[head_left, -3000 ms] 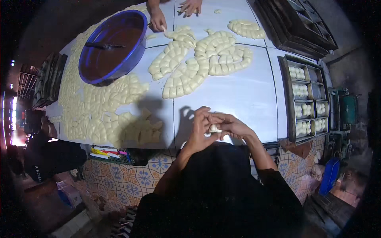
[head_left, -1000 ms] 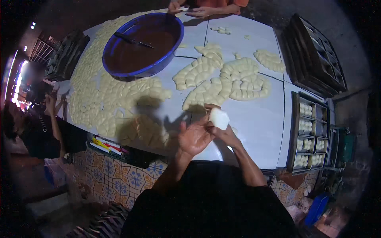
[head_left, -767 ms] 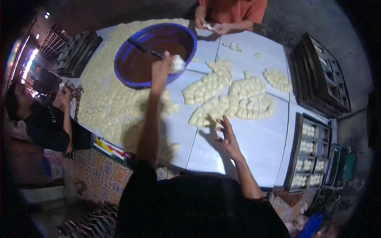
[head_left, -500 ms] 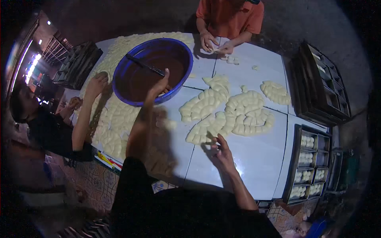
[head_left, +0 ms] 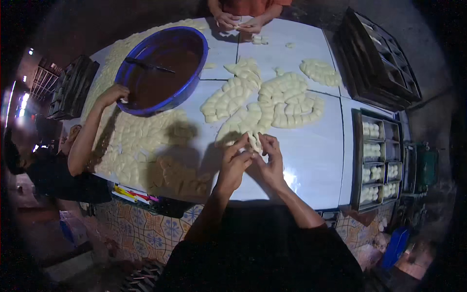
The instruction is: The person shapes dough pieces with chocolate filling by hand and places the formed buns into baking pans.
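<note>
Between the fingertips of both hands is a small piece of pale dough [head_left: 254,141], held just above the table. My left hand [head_left: 233,165] pinches it from one side and my right hand [head_left: 272,160] from the other. Right beyond my hands lie joined rows of pale dough pieces [head_left: 241,120], with more rows [head_left: 297,113] to their right. A blue basin [head_left: 202,63] of brown filling stands to the far left, a dark flat-bladed tool [head_left: 148,65] lying across the filling.
At left, a co-worker's hand [head_left: 114,95] is at the basin's rim. Across the table, a person in orange handles dough with both hands [head_left: 238,23]. Many flattened dough pieces [head_left: 146,134] cover the table's left. A tray of dough balls [head_left: 360,160] and stacked trays [head_left: 350,63] stand at right.
My left hand has left the basin and joined my right, and both now grip a dough piece. The co-worker's hand has come to the basin's rim. The view has shifted.
</note>
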A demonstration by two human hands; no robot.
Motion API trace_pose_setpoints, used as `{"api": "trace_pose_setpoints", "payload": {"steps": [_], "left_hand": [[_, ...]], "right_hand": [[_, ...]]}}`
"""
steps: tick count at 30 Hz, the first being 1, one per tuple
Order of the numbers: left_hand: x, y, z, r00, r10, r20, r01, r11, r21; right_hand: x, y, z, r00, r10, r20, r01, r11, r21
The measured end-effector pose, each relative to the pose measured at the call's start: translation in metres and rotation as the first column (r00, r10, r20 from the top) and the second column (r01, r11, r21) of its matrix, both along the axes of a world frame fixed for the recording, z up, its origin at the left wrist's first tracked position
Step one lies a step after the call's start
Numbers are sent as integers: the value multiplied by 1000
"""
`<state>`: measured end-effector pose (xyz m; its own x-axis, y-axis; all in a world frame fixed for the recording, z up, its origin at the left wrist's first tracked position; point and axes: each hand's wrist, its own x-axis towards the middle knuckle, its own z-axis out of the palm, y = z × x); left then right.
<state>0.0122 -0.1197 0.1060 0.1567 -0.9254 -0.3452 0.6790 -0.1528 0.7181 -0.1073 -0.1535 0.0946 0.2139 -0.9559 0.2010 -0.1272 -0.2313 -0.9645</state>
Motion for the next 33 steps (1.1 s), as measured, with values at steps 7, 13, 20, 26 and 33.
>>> {"api": "trace_pose_setpoints", "payload": {"steps": [7, 13, 20, 26, 33], "left_hand": [[-15, 31, -3, 839, -84, 537, 227, 952, -206], [-36, 50, -5, 884, -32, 467, 128, 976, -176], [-63, 63, -34, 779, 37, 626, 124, 969, -212], [-62, 88, -35, 885, -162, 437, 328, 883, -337], [21, 126, -89, 485, 634, 602, -532, 761, -372]], "right_hand": [[-43, 10, 7, 960, 155, 235, -131, 985, -114], [-59, 39, 22, 970, 243, -22, -243, 954, -175], [-80, 56, -9, 977, 159, -145, -139, 980, 142], [-115, 69, -23, 814, 381, 438, -579, 577, 575], [-119, 48, -90, 999, 41, -33, -30, 962, 272]]}}
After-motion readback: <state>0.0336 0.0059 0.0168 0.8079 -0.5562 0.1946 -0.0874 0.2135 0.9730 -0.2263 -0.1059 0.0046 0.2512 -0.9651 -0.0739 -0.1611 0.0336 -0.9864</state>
